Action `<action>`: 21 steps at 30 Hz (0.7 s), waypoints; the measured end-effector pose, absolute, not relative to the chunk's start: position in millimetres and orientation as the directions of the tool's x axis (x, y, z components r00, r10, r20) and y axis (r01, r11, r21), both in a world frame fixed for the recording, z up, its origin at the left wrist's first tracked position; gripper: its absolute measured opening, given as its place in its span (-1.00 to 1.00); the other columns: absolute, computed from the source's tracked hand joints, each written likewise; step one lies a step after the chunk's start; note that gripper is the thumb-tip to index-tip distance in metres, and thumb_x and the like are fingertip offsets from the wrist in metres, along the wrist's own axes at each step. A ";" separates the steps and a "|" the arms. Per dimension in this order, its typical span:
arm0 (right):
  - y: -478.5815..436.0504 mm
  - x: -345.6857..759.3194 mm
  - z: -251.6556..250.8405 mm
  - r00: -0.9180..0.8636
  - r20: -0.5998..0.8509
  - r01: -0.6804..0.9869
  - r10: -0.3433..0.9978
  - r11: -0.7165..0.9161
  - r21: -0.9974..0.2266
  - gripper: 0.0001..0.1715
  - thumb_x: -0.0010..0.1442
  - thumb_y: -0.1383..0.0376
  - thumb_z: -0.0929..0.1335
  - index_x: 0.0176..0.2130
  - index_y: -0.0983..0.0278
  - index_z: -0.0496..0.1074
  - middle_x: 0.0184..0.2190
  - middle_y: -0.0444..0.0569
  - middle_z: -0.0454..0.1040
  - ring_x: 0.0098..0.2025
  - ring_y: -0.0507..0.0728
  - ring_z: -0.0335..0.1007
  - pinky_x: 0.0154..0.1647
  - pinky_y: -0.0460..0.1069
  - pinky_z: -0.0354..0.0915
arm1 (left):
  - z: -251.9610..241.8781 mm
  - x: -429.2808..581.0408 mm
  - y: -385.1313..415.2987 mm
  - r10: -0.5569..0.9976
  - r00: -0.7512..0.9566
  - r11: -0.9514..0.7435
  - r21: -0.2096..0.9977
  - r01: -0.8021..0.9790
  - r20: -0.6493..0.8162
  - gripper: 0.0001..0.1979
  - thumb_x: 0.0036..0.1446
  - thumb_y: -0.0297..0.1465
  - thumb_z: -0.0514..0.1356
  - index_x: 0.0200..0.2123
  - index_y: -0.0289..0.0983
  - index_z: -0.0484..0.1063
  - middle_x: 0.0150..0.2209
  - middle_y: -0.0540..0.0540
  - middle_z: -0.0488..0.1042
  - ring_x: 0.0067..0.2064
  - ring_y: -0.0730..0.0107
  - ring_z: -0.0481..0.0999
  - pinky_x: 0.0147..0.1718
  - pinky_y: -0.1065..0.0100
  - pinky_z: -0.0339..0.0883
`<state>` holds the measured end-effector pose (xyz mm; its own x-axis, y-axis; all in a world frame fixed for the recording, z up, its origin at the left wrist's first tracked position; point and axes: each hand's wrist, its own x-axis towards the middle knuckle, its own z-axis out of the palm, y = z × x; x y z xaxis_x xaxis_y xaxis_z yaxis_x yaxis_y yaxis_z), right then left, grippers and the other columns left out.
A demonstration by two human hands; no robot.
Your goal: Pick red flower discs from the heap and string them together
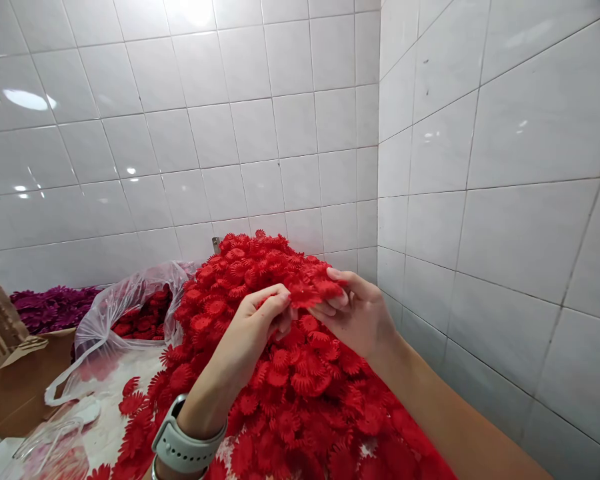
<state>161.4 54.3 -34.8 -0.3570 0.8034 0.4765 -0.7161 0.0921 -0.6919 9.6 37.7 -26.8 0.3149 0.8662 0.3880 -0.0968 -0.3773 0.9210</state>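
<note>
Red fabric flower petals (304,293) are stretched between my two hands, above a big heap of the same red flowers (300,373). My left hand (265,313), with a pale watch (187,433) on its wrist, pinches the near left edge of the petals, thumb against curled fingers. On the other side my right hand (357,310) grips them between thumb and fingers. The fingertips of both hands are partly hidden by the red petals. Whether it is one flower piece or several layers I cannot tell.
Left of the heap lies a clear plastic bag (115,313) with red flowers inside. Purple flowers (55,307) fill a cardboard box (30,387) at the far left. White tiled walls (260,133) meet in a corner behind and to the right.
</note>
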 end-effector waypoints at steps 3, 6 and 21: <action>56.2 166.6 -30.8 -0.250 0.505 -0.759 0.826 0.156 -0.632 -0.52 0.03 0.30 0.34 -0.77 0.28 0.10 -0.74 -0.23 -0.11 -0.61 -0.03 -0.10 -0.59 -0.09 -0.04 | -23.0 2.6 40.8 0.878 0.219 -0.431 0.902 -0.023 0.425 -0.73 0.08 -0.35 0.09 -0.64 -0.27 0.20 -0.63 0.10 0.16 -0.57 0.56 0.04 -0.58 0.46 -0.04; 57.4 171.3 -28.3 -0.195 0.508 -0.688 0.839 0.252 -0.680 -0.55 0.04 0.29 0.32 -0.76 0.28 0.12 -0.74 -0.22 -0.09 -0.61 -0.02 -0.08 -0.59 -0.08 -0.06 | -19.8 -2.7 41.9 0.879 0.165 -0.462 0.885 0.056 0.448 -0.71 0.07 -0.32 0.10 -0.64 -0.26 0.19 -0.64 0.11 0.14 -0.56 0.55 0.06 -0.58 0.47 -0.03; 42.2 162.3 -29.9 -0.441 0.577 -0.058 0.687 0.620 -0.783 -0.57 0.18 0.17 0.24 -0.64 0.27 0.19 -0.65 -0.19 0.13 -0.57 -0.02 0.00 -0.56 -0.06 -0.05 | -15.9 4.1 30.0 0.841 0.351 -0.500 0.838 0.217 0.411 -0.72 0.09 -0.31 0.12 -0.62 -0.27 0.27 -0.63 0.10 0.15 -0.54 0.53 0.07 -0.56 0.45 -0.02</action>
<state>162.3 42.2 -29.9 -0.4414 0.6874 0.5768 -0.0579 0.6196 -0.7828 4.1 30.0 -15.9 0.3510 0.8413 0.4110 0.2174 -0.5002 0.8382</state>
